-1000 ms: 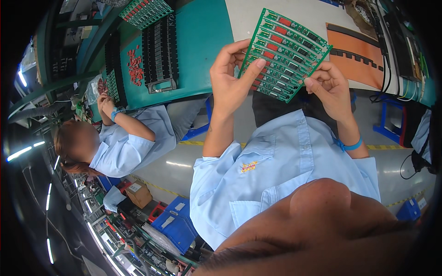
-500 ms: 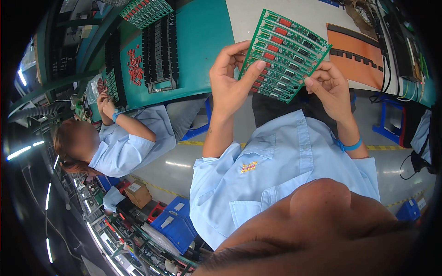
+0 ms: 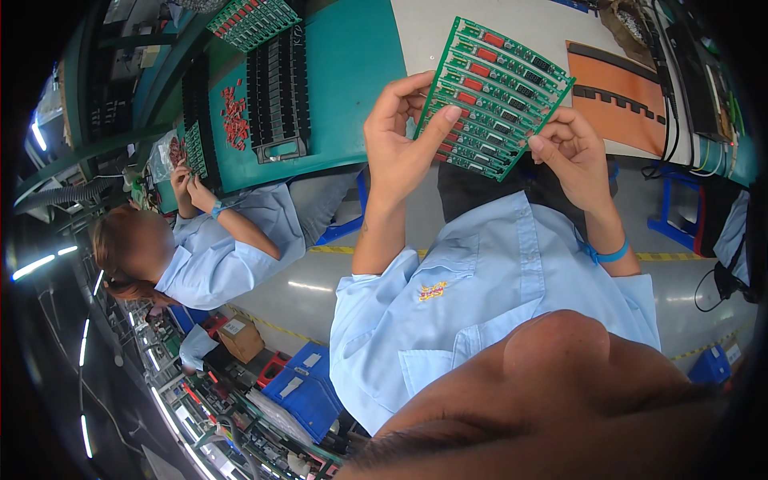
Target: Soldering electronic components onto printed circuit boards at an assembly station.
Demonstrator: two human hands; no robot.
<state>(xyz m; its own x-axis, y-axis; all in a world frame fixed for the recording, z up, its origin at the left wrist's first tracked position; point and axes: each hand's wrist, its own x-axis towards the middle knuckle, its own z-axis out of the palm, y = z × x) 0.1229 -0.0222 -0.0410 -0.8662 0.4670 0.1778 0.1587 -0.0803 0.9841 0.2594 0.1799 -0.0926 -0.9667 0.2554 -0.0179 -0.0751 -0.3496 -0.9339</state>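
Observation:
A green circuit board panel [image 3: 498,102] is held up, tilted, above the near edge of the workbench. Rows of red and black components run across it. My left hand [image 3: 404,132] grips its left edge, with the thumb over the face and the fingers behind. At the lower right edge, my right hand [image 3: 572,152] pinches the panel between thumb and fingers. A blue band [image 3: 611,254] circles my right wrist. Behind the panel lies the pale bench surface, and an orange sheet [image 3: 616,96] with dark notched strips is nearest to my right hand.
On the green mat [image 3: 344,80] stands a black slotted rack [image 3: 278,100] beside loose red components [image 3: 234,120]. Another circuit board panel [image 3: 254,22] lies at the rack's far end. A co-worker [image 3: 228,248] sits at the left. Dark cables [image 3: 672,104] hang at the right.
My hands and the circuit board panel stay almost still. At the left, the co-worker's hands and forearms have shifted slightly.

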